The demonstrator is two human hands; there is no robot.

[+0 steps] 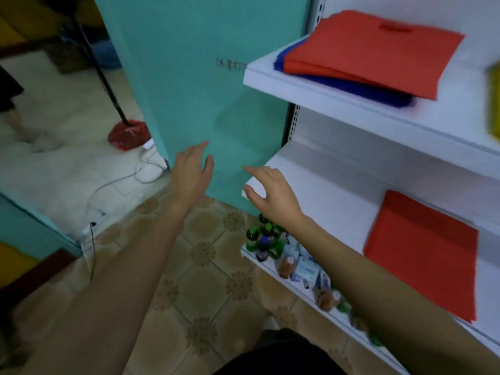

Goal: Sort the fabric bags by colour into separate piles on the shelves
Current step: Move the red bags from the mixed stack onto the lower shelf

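Teal panel [189, 77] fills 12 o'clock, some handwriting on it, too blurred to read. White shelf unit takes the 1 to 5 o'clock side, three levels showing. Patterned tile floor [203, 293] at 6 to 7 o'clock, pale floor beyond at 9. Top shelf [351, 104] at 1 o'clock: red stack [373, 52] lying on top of blue bags [351, 86], blue sticking out at the stack's left and front edges. Middle shelf [324, 198] at 3 o'clock: a red bag [422, 255] flat near 4 o'clock, overhanging the front edge a bit. Yellow item [493, 104] cut off at the 3 o'clock frame edge on the top shelf, can't tell what it is. Left hand [190, 171] near centre, in front of the panel, fingers straight and close together, holding nothing. Right hand [270, 193] just at its 3 o'clock, over the middle shelf's front-left corner, fingers loosely spread, slightly bent, empty. Bottom shelf [297, 290] at 5 o'clock: bottles [263, 239] and small packets [305, 269]. Red base [129, 133] with black pole [102, 77] at 10 o'clock, cables on the floor beside it.
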